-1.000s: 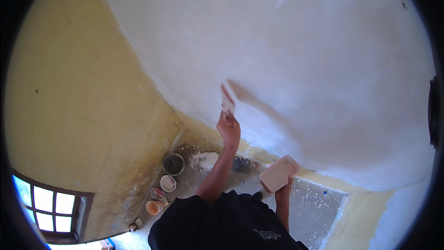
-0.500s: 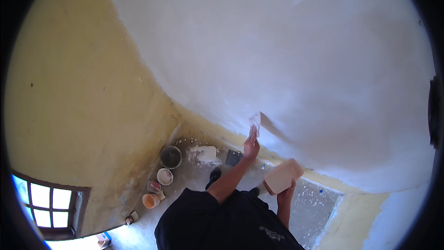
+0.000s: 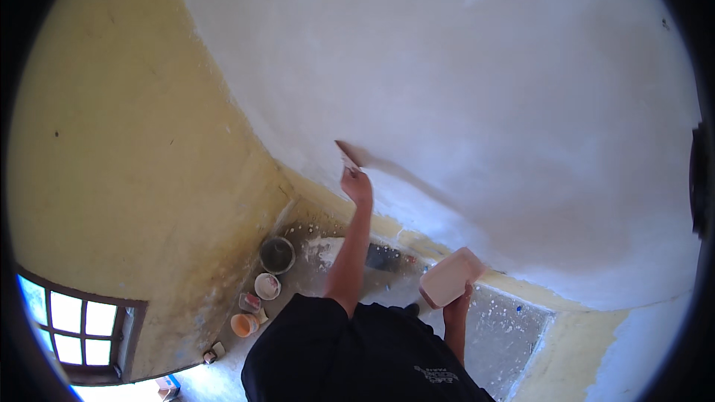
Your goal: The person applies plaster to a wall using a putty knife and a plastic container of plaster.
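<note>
At the white-coated wall [image 3: 521,104], my left hand [image 3: 357,185] is closed around a putty knife [image 3: 347,156]. Its blade meets the wall left of the middle, throwing a long shadow to the right. Lower down on the right, my right hand [image 3: 460,304] grips a pale pinkish rectangular container [image 3: 450,280], which is tilted and close to the foot of the wall. What lies inside the container cannot be made out.
A yellow wall [image 3: 134,119] meets the white one at a corner on the left. Along its foot stand a dark bucket [image 3: 277,254], a white bucket [image 3: 267,286] and an orange bucket [image 3: 244,324]. White spatter marks the grey floor [image 3: 491,357]. At lower left is a barred window [image 3: 82,327].
My left hand has swept the putty knife leftward and slightly up along the wall. The container in my right hand has shifted a little left and up.
</note>
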Action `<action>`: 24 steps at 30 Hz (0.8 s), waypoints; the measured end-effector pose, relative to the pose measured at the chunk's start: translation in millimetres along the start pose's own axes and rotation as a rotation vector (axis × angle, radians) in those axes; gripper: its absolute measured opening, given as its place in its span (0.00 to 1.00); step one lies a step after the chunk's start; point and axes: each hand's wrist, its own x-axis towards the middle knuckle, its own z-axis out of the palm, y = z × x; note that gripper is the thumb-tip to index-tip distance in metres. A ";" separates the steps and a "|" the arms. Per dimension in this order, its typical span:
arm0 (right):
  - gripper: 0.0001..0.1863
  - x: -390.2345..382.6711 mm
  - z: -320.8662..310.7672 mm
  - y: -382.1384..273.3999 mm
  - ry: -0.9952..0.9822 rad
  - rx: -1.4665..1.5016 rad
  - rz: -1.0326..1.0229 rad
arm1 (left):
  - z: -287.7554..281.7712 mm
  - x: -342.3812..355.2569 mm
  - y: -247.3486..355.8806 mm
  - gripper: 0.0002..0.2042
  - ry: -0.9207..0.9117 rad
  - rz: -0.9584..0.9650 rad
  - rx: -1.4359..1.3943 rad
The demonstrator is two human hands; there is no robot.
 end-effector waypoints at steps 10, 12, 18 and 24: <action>0.32 7.1 -16.2 5.4 -0.030 0.060 0.125 | -27.0 -166.4 100.9 0.19 -0.354 0.325 -0.272; 0.32 7.3 -12.6 0.7 0.007 -0.013 0.075 | -34.8 -168.5 83.7 0.17 -0.347 0.333 -0.260; 0.31 4.6 -20.5 -13.0 0.070 0.029 0.035 | -11.4 -89.4 7.0 0.09 -0.043 -0.007 0.030; 0.32 -3.4 -15.7 10.0 0.007 0.049 0.070 | 49.7 -63.9 1.2 0.26 0.078 -0.014 0.119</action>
